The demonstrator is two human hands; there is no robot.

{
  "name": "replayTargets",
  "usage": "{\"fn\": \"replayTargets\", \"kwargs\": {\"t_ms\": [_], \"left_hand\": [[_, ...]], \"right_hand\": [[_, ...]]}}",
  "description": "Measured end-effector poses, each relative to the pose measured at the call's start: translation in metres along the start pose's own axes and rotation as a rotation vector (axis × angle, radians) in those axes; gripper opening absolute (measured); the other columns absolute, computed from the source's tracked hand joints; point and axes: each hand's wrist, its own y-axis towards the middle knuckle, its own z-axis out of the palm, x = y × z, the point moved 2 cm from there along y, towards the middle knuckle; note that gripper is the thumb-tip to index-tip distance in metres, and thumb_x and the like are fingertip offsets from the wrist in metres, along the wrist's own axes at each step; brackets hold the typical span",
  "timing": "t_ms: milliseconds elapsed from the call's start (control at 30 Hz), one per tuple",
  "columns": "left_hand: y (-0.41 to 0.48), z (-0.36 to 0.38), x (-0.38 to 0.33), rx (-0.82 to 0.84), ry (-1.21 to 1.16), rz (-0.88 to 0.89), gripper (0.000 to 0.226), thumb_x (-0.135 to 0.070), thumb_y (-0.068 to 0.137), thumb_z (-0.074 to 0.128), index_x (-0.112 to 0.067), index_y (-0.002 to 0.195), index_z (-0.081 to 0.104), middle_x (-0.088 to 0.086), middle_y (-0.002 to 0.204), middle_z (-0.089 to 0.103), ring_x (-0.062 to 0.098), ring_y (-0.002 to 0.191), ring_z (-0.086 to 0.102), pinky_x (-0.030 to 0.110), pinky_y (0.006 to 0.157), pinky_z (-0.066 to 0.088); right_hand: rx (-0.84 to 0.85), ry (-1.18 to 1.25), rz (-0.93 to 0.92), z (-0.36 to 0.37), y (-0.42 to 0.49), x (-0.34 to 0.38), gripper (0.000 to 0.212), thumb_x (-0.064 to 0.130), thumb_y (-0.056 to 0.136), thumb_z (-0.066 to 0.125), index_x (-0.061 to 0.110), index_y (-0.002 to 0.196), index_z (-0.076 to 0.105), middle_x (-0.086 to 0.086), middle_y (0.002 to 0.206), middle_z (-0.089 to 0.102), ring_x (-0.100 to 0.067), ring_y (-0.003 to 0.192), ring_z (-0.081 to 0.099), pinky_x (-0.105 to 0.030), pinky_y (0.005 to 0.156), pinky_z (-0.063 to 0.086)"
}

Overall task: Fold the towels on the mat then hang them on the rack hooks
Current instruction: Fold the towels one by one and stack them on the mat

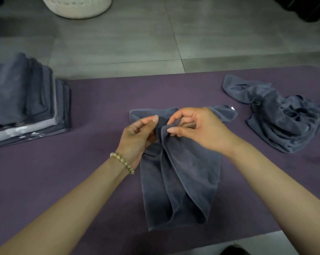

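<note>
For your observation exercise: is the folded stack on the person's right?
No, the stack sits at the left of the mat; crumpled towels lie right.

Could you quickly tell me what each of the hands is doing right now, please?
Left hand: closed, gripping the grey towel.
Right hand: closed, pinching the same towel.

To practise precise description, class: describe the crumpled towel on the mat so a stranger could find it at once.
Find the purple mat on the grey floor. At its right end lies the crumpled towel. Unlike the folded stack at the left end and the held towel in the middle, it is a loose, untouched heap.
</note>
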Motion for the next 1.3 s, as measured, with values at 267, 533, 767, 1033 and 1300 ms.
{"fn": "replayTargets", "kwargs": {"t_ms": [267, 533, 767, 1033, 1300], "left_hand": [[-0.005, 0.001, 0.005, 0.078, -0.07, -0.024, 0.055, -0.037, 0.078, 0.064, 0.004, 0.114, 0.063, 0.019, 0.112, 0.068, 0.024, 0.108, 0.065, 0.032, 0.096, 0.05], [0.002, 0.002, 0.01, 0.051, -0.028, 0.009, 0.042, -0.035, 0.076, 0.069, -0.003, 0.103, 0.067, 0.02, 0.112, 0.066, 0.022, 0.103, 0.062, 0.038, 0.1, 0.047], [0.012, -0.01, 0.021, 0.146, -0.019, -0.034, 0.017, -0.028, 0.086, 0.055, -0.013, 0.077, 0.056, 0.008, 0.109, 0.071, 0.016, 0.109, 0.064, 0.035, 0.1, 0.047], [0.019, -0.023, 0.041, -0.047, 0.206, -0.088, 0.037, -0.028, 0.097, 0.051, -0.015, 0.063, 0.043, -0.009, 0.052, 0.049, 0.004, 0.052, 0.044, 0.018, 0.06, 0.04], [0.025, -0.024, 0.064, 0.005, 0.76, -0.001, 0.027, -0.033, 0.098, 0.046, -0.013, 0.105, 0.063, -0.002, 0.084, 0.067, 0.004, 0.078, 0.059, 0.021, 0.081, 0.044]], "right_hand": [[-0.132, 0.182, 0.006, 0.012, 0.015, -0.007, 0.013, 0.006, 0.082, 0.069, 0.018, 0.078, 0.064, 0.005, 0.06, 0.07, -0.009, 0.058, 0.068, -0.017, 0.058, 0.052], [-0.083, 0.071, 0.066, 0.011, 0.015, -0.028, 0.012, 0.027, 0.09, 0.062, 0.019, 0.082, 0.056, 0.006, 0.06, 0.059, -0.006, 0.056, 0.055, -0.021, 0.059, 0.048], [0.002, -0.33, 0.135, -0.005, -0.012, -0.092, 0.037, 0.064, 0.064, 0.065, 0.029, 0.075, 0.061, 0.012, 0.11, 0.049, -0.009, 0.111, 0.042, -0.022, 0.1, 0.031], [0.073, -0.097, 0.281, -0.02, -0.034, -0.097, 0.053, 0.053, 0.07, 0.07, 0.012, 0.057, 0.04, 0.002, 0.054, 0.033, -0.01, 0.052, 0.034, -0.021, 0.051, 0.03], [-0.208, -0.108, 0.297, -0.034, -0.042, -0.125, 0.055, 0.044, 0.084, 0.063, 0.01, 0.055, 0.031, 0.004, 0.051, 0.025, -0.007, 0.05, 0.023, -0.016, 0.049, 0.026]]}}
